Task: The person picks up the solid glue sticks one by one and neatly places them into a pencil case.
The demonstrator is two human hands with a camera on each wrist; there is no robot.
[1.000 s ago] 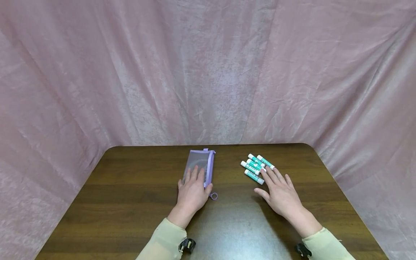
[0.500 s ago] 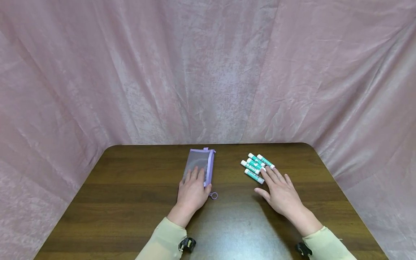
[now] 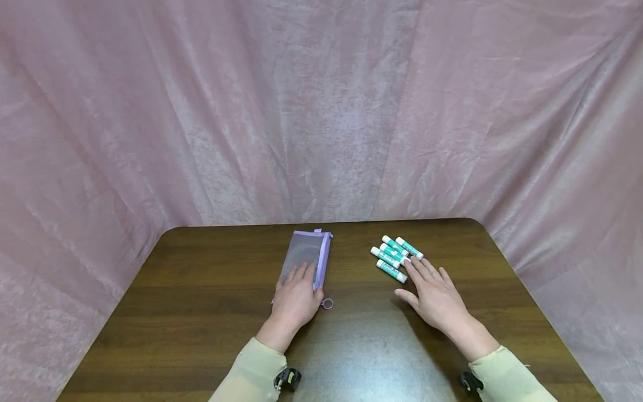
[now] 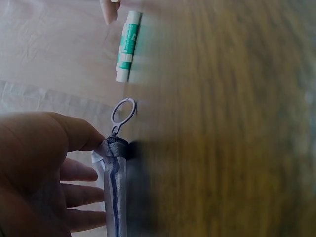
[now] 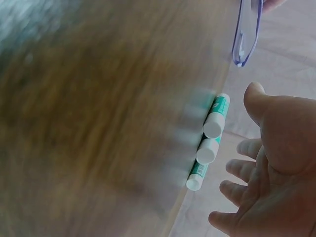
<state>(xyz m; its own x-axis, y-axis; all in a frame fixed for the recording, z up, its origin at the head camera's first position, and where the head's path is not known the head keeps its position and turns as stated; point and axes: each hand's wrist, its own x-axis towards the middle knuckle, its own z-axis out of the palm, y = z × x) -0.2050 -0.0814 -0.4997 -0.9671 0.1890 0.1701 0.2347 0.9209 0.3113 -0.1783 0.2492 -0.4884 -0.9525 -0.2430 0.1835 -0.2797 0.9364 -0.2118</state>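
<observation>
My left hand (image 3: 295,298) rests on the near end of a purple-edged mesh zip pouch (image 3: 305,248), fingers extended over the mesh. In the left wrist view, the thumb (image 4: 81,133) meets the pouch's zip end, beside the purple pull ring (image 4: 123,111). Several green-and-white glue sticks (image 3: 391,271) lie in a loose slanted group on the right. My right hand (image 3: 438,298) is spread palm down beside them, its fingertips right at their near ends. Seen from the right wrist, nothing is between the thumb and fingers of that hand, and the white ends of the glue sticks (image 5: 213,126) face it.
Everything lies on a brown wood-grain table (image 3: 201,312) with rounded far corners. Behind it and along both sides hangs a pink velvety curtain (image 3: 321,111). A dark wrist device (image 3: 288,379) is strapped at the left sleeve, another device (image 3: 470,383) at the right.
My left hand has shifted slightly toward me and left, and the pouch's pull ring sits a little further left. The right hand and the glue sticks stay almost the same.
</observation>
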